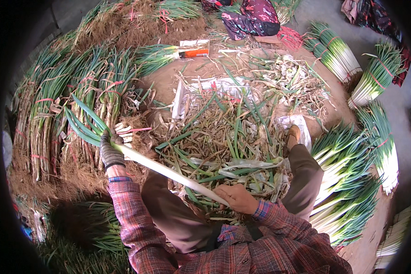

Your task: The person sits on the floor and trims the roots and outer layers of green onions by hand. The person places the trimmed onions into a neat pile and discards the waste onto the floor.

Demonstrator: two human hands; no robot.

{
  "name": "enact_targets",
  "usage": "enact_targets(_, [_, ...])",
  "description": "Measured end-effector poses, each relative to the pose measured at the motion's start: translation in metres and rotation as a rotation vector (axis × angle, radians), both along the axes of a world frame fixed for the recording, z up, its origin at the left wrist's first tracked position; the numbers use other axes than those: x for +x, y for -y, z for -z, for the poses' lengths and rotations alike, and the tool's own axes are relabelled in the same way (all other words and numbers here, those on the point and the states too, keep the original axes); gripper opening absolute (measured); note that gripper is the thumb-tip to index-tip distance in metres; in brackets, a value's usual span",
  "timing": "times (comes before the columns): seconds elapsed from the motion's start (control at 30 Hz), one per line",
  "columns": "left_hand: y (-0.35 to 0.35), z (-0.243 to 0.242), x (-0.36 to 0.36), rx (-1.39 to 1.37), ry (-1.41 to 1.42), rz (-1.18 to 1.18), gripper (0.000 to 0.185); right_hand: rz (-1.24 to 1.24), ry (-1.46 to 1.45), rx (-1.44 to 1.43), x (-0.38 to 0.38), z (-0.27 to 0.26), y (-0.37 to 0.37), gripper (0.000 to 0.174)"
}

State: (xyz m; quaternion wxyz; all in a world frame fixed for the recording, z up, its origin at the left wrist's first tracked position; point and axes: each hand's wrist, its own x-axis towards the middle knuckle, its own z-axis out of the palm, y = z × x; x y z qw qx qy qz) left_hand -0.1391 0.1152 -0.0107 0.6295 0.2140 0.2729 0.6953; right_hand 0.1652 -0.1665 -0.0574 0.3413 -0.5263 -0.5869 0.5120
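Note:
A long green onion (171,172) with a clean white stalk lies slantwise across my lap, held at both ends. My left hand (112,150), in a striped knitted glove, is closed round it where the white turns to green leaves, which fan out to the upper left. My right hand (237,199), bare, grips the lower white end; its root end is hidden by the fingers. Beneath the stalk, between my legs, lies a heap of peeled leaves and husks (222,137). Peeled green onions (342,191) are piled beside my leg on the right.
Tied, unpeeled bundles with roots (48,126) stand at the left. Tied, clean bundles (378,75) stand along the right. More trimmings (294,78) lie ahead, near an orange and white box (195,50). A person in patterned clothes (250,20) sits at the top.

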Motion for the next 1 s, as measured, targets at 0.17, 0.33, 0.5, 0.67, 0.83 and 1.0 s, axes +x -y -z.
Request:
enact_targets(0.17, [-0.045,0.032,-0.059,-0.072,-0.145,-0.062,0.035,0.656,-0.61,0.108,0.018,0.026,0.009,0.025])
enact_targets(0.33, [-0.057,0.01,-0.119,-0.026,-0.211,-0.043,0.06,0.702,-0.64,-0.163,0.089,0.038,0.043,0.023])
enact_targets(0.5, [-0.056,-0.042,-0.029,0.02,-0.109,-0.033,0.054,0.475,1.014,0.381,0.076,0.025,0.041,0.045])
enact_targets(0.67, [-0.004,-0.128,0.148,0.08,0.005,0.207,0.055,0.337,0.095,0.374,0.057,-0.011,0.056,0.049])
enact_targets(0.83, [0.096,-0.174,0.316,0.587,-0.182,1.005,0.053,0.745,-0.122,0.357,0.068,-0.028,0.087,0.04])
enact_targets(1.0, [0.16,-0.044,0.375,1.235,-1.245,0.984,0.053,1.531,0.225,0.405,0.163,0.032,0.124,0.018])
